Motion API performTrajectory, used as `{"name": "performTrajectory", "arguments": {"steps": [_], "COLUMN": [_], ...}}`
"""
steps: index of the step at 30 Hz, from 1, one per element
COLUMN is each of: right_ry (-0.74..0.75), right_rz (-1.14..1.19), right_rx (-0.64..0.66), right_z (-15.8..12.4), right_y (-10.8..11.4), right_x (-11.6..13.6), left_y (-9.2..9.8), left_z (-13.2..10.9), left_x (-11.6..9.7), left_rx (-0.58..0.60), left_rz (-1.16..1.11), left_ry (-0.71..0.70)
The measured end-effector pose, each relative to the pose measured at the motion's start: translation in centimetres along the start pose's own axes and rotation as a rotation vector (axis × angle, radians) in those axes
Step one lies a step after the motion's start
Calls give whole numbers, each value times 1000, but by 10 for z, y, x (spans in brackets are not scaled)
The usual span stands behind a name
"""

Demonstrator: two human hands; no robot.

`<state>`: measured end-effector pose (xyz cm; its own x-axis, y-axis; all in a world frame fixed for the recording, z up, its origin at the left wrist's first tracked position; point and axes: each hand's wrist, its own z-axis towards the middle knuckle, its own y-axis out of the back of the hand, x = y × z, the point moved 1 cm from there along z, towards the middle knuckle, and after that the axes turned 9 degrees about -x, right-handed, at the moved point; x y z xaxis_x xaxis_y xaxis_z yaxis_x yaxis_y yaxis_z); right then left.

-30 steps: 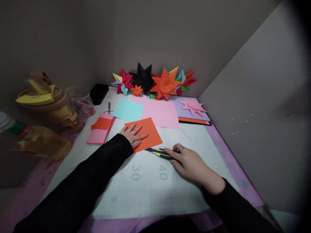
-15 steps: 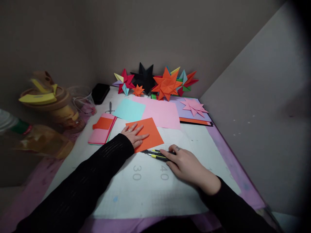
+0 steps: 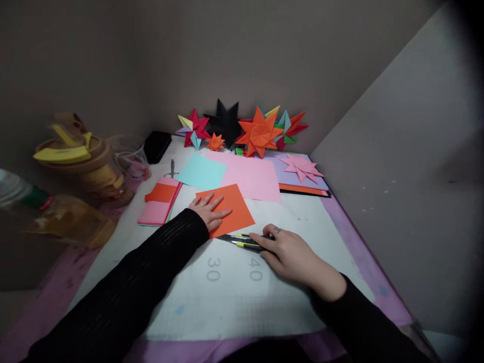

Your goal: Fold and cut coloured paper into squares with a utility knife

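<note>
Presently, left hand: open and spread, it rests flat on the orange paper sheet.
Right hand: it is gripping a black-and-yellow utility knife, pointing toward nine o'clock.
Orange paper sheet: on the white-covered surface, with the utility knife at its five o'clock.
Turquoise paper sheet: at eleven o'clock from the orange one.

Single view from one head-worn camera, set above the near edge of the white mat and facing forward and obliquely down. The left hand and right hand lie near mid-field, closer to the lens than the paper stars and back wall. The wide field spans from a bottle at left to the side wall at right.
</note>
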<state>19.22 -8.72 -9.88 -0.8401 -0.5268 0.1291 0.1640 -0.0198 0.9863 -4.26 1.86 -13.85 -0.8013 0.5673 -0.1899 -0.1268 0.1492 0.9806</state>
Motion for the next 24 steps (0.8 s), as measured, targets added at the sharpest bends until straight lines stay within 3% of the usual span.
{"name": "performTrajectory", "arguments": {"steps": [24], "right_ry": [39], "right_rz": [-18], "right_rx": [26], "right_z": [7], "right_y": [4], "right_x": [8], "left_y": [6], "left_z": [-1], "left_x": [-2], "left_rx": [35], "left_rz": [4], "left_ry": [-1]}}
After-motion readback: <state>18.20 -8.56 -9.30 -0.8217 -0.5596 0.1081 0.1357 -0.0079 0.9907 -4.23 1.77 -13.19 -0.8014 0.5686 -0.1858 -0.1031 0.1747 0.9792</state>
